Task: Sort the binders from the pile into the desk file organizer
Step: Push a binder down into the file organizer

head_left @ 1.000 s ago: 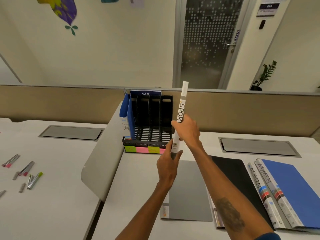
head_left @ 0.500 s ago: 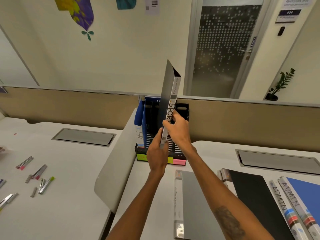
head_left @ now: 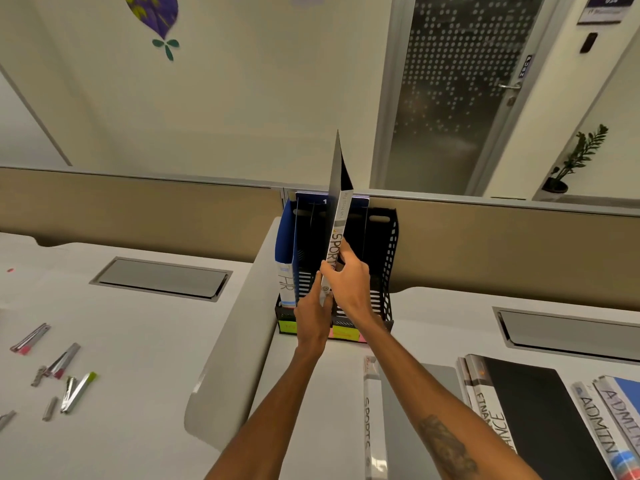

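Observation:
A grey binder [head_left: 337, 223] with SPORTS on its spine stands upright, its lower end inside a middle slot of the black desk file organizer [head_left: 384, 261]. My right hand [head_left: 348, 282] grips its spine from the right. My left hand [head_left: 313, 315] holds its lower end from the left. A blue binder [head_left: 285, 251] marked HR stands in the leftmost slot. On the desk near me lie another grey SPORTS binder [head_left: 372, 420], a black FINANCE binder [head_left: 530, 420] and blue ADMIN binders [head_left: 613, 420].
Coloured sticky labels [head_left: 343, 332] run along the organizer's front. A beige partition [head_left: 138, 206] stands behind it. A curved white divider [head_left: 225, 358] separates the left desk, where several pens and clips [head_left: 65, 375] lie. Cable flaps [head_left: 159, 278] are set into both desks.
Both hands carried the SPORTS binder forward and down from above the desk into the organizer's middle slot. The camera moved closer to the organizer.

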Demonstrator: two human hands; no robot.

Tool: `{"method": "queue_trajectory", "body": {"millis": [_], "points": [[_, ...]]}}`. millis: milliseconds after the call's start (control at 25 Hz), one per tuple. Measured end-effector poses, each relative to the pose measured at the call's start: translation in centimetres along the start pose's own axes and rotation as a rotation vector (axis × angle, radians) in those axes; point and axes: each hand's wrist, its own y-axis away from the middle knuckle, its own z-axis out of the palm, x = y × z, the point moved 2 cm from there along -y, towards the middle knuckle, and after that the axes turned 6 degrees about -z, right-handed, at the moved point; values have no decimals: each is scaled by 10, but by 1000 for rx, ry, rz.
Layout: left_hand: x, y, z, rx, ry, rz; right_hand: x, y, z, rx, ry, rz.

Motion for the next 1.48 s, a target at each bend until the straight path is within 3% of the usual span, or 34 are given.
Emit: {"method": "queue_trajectory", "body": {"millis": [160,520,800,1080,1280,1480], "points": [[-27,-25,16,-39,11,9,24,-11,20,-2,-5,27],[-79,-29,53,-96,307,-297,78,-11,50,5,49,79],[-85,-24,55,-128,491,-398,111,1,81,-94,101,111],[-85,-21,53,-65,414,-394,133,0,95,-199,149,115],[-83,-13,47,21,509,-425,134,2,100,-217,196,115],[-84,-7,41,69,380,-378,134,1,103,-246,121,178]]}}
